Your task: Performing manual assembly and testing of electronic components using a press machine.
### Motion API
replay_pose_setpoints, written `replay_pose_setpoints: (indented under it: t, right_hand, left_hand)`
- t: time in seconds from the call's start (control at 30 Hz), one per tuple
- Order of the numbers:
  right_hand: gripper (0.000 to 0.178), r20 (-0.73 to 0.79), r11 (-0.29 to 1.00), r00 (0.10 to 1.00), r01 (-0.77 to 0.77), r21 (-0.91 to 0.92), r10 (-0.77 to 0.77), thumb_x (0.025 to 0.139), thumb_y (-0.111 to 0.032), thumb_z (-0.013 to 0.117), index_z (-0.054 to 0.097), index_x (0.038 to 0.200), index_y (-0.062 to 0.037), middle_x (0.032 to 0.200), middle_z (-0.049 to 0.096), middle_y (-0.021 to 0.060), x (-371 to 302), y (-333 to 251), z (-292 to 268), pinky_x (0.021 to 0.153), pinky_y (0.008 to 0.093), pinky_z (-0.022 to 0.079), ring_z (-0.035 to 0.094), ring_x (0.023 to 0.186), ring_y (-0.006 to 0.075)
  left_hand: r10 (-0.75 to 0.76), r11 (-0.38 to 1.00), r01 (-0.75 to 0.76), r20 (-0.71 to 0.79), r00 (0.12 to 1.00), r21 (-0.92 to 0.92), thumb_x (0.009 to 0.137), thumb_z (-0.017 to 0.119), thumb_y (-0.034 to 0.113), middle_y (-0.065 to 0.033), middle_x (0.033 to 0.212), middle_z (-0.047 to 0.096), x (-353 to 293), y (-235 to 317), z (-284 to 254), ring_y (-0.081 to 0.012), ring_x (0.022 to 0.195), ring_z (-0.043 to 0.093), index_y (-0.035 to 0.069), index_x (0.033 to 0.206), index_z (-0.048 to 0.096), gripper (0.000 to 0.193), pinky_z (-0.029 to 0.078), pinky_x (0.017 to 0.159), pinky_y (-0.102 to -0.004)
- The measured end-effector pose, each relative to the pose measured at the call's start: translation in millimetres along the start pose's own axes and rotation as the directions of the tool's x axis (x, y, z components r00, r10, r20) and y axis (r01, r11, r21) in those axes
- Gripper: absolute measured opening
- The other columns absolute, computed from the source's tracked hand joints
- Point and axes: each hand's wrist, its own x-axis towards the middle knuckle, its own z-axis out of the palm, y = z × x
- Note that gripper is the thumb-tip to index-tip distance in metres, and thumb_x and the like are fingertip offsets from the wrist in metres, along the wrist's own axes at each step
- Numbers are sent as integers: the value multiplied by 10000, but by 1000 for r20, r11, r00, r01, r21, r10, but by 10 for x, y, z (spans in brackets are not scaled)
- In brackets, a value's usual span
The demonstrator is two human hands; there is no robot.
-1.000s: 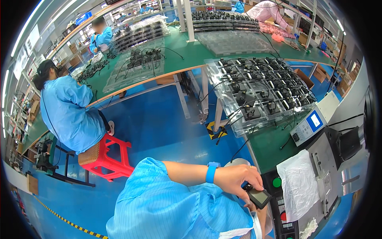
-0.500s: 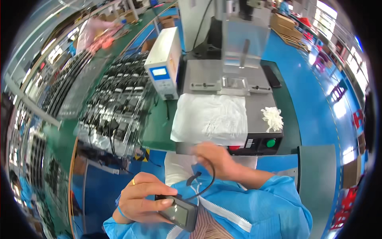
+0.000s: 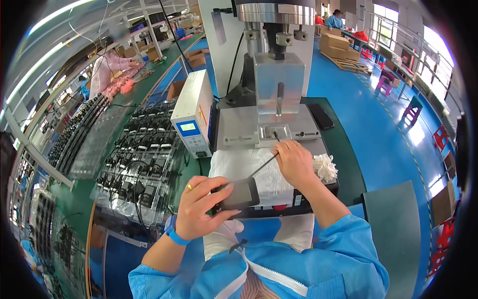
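The left hand (image 3: 201, 205) clamps a black, rectangular device with a flat grey screen (image 3: 242, 193) by one end, apparently leaving its cable side free. The right hand (image 3: 296, 162) pinches the thin black cable (image 3: 264, 166), probably to control it. The device is at the crumpled white sheet (image 3: 231, 162), presumably padding over the grey metal machine base (image 3: 235, 119).

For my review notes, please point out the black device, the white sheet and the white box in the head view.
Black device (image 3: 242, 193): head view, on its flat dark face.
White sheet (image 3: 240, 161): head view, on its bare upper part.
White box (image 3: 190, 105): head view, on its pale top.
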Motion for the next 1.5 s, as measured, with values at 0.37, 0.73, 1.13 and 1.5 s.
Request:
replay_pose_setpoints:
  t: [0.37, 0.73, 1.13, 1.5]
  right_hand:
    - [286, -113, 986, 993, 60, 154, -43, 758, -69, 629, 607, 1041, -43, 976, 570, 85, -398, 55, -103, 737, 343, 447, 528, 852, 272]
    - [217, -287, 973, 958, 89, 214, -25, 678, 45, 621, 646, 883, -23, 883, 604, 69, -683, 134, -144, 755, 321, 448, 551, 772, 246]
    - [218, -269, 971, 963, 56, 234, 9, 675, 39, 639, 648, 883, -26, 885, 603, 57, -702, 145, -114, 743, 318, 459, 555, 784, 232]
    - [224, -41, 989, 998, -45, 138, 51, 727, -35, 634, 632, 951, -25, 1041, 587, 78, -640, 132, -177, 875, 361, 418, 542, 956, 272]
  left_hand:
    - [-81, 994, 81, 0, 997, 70, 615, 789, 103, -76, 1062, 654, 656, -1008, 1058, -254, 879, 551, 15, 993, 686, 402, 458, 821, -334]
    - [-480, 855, 515, 283, 831, -60, 631, 815, 280, -96, 843, 679, 1148, -1612, 1661, -283, 655, 579, 33, 978, 692, 444, 494, 662, -349]
    - [-180, 975, 216, 384, 906, -53, 745, 742, 274, -71, 915, 697, 1154, -1507, 1643, -249, 718, 592, 69, 1083, 691, 399, 487, 741, -326]
    - [-249, 951, 300, 390, 887, -75, 850, 612, 307, -50, 974, 704, 1062, -1497, 1714, -247, 855, 585, 109, 1097, 695, 327, 386, 950, -351]
